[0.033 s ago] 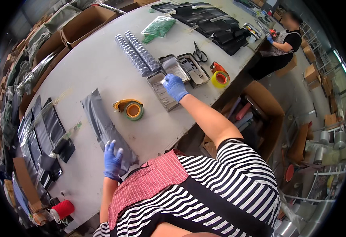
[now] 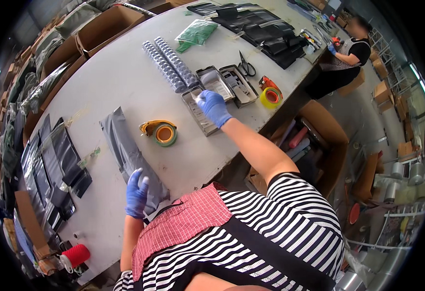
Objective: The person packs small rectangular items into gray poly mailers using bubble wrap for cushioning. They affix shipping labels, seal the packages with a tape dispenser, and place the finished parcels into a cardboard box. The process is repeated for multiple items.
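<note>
My left hand (image 2: 136, 196), in a blue glove with pale fingertips, has its fingers apart at the near end of a long grey plastic bag (image 2: 125, 145). Whether it touches the bag cannot be made out. Farther right, my right hand (image 2: 213, 107), gloved alike, reaches over a shallow open box (image 2: 200, 119) with printed white slips inside. Its fingers are drawn together, and a pale bit shows at their tips, too small to name. Between the hands sits a yellow tape dispenser (image 2: 164, 135) with a green-edged roll.
Beyond the box lie two bubble-textured rolls (image 2: 171, 65), scissors (image 2: 246, 65), a second tape dispenser (image 2: 270, 96) and a green packet (image 2: 196, 33). Dark bags (image 2: 59, 165) cover the left; more dark sleeves (image 2: 251, 26) lie far off. Another person (image 2: 350, 53) works at the right edge.
Both hands have barely moved. My right hand sits slightly farther left over the box, and my left fingers are a touch higher.
</note>
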Demonstrator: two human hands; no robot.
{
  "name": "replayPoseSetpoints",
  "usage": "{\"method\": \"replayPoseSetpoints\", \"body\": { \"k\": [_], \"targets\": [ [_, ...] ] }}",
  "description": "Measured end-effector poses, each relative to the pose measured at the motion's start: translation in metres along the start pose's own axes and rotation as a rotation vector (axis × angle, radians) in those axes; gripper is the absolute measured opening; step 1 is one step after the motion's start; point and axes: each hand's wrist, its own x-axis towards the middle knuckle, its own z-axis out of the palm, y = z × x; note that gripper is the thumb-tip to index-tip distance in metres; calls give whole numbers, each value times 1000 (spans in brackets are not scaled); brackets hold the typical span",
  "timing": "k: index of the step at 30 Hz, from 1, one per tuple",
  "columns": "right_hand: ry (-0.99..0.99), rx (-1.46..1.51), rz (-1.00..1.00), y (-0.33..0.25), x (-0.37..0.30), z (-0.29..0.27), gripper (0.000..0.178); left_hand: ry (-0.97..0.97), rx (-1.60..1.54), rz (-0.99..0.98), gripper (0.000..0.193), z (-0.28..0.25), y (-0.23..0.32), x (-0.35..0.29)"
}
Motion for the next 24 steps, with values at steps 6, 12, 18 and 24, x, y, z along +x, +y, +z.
{"method": "replayPoseSetpoints", "body": {
  "k": [6,12,18,24],
  "targets": [
    [-175,172,-773,-131,-132,46,13,-140,-958,-497,45,-4,124,4],
    [-306,330,-608,-147,-165,39,20,23,-1181,-336,32,-7,91,-1],
    [-627,693,154,-150,-167,30,20,157,-1090,-300,30,-36,106,-24],
    [-739,738,273,-155,-172,35,17,186,-1116,-270,30,-40,103,-25]
  ]
}}
